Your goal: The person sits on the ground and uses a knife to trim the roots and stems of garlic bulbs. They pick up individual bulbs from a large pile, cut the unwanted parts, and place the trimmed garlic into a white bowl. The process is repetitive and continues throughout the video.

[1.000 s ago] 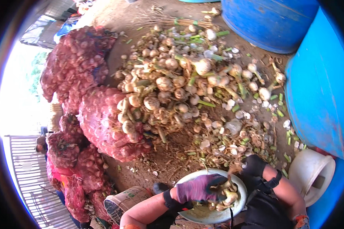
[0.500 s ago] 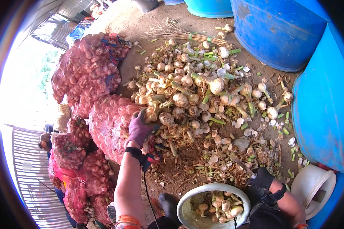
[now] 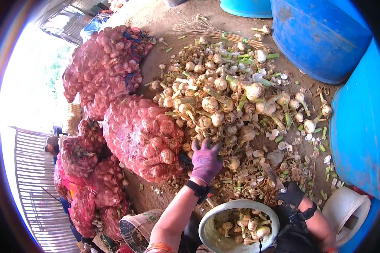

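My left hand (image 3: 206, 161), in a purple glove, reaches over the near edge of a heap of garlic bulbs (image 3: 210, 104) with stalks. Its fingers are spread and nothing shows in them; the fingertips are close to the bulbs. My right hand (image 3: 290, 193), in a dark glove, is closed round a knife (image 3: 272, 176), whose blade points up and left over the peelings. Between my forearms stands a pale tub (image 3: 207, 227) with several trimmed bulbs (image 3: 250, 225) inside.
Red mesh sacks of bulbs (image 3: 141, 139) stand along the left. A whitish bucket (image 3: 141, 227) is near my left forearm. Large blue vats (image 3: 321, 40) line the right, with a white container (image 3: 346, 215) below them. A twig broom (image 3: 217, 33) lies beyond the heap.
My left hand has moved right, from beside the mesh sack to the heap's near edge, and its fingers have spread. My right hand keeps the knife in nearly the same place. The view has shifted slightly.
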### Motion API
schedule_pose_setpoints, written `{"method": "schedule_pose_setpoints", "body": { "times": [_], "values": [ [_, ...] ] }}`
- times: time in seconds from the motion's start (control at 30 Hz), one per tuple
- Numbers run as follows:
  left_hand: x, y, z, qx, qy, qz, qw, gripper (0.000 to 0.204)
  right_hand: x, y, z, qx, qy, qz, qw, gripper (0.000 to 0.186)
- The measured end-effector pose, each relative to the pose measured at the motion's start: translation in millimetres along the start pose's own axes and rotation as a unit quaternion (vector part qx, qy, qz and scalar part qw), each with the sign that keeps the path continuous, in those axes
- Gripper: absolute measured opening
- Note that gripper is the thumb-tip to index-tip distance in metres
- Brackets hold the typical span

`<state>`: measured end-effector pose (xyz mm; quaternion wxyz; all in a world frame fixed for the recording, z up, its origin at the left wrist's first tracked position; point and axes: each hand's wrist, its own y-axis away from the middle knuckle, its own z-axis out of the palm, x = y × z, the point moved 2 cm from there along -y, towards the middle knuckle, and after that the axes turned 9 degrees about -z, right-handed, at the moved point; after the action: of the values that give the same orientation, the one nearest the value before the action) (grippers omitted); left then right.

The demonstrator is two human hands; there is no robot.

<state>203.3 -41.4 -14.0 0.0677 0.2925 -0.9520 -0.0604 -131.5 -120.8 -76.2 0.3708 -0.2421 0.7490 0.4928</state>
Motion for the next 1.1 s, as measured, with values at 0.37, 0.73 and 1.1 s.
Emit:
{"method": "schedule_pose_setpoints", "body": {
  "times": [0.37, 0.73, 1.1],
  "values": [
    [-61.5, 63.0, -1.0, 0.117, 0.244, 0.057, 0.961, 0.061, 1.9, 14.7, 3.4, 0.047, -0.035, -0.003, 0.998, 0.031],
    [-114.2, -6.8, 99.6, -0.249, 0.416, -0.152, 0.861, 0.066, 5.1, 20.7, 12.5, 0.034, -0.007, 0.006, 0.999, 0.028],
    [-10.0, 32.8, 34.8, -0.213, 0.726, -0.182, 0.628, 0.049, 19.9, 27.4, -0.9, 0.064, -0.039, 0.040, 0.996, 0.030]
  ]
}}
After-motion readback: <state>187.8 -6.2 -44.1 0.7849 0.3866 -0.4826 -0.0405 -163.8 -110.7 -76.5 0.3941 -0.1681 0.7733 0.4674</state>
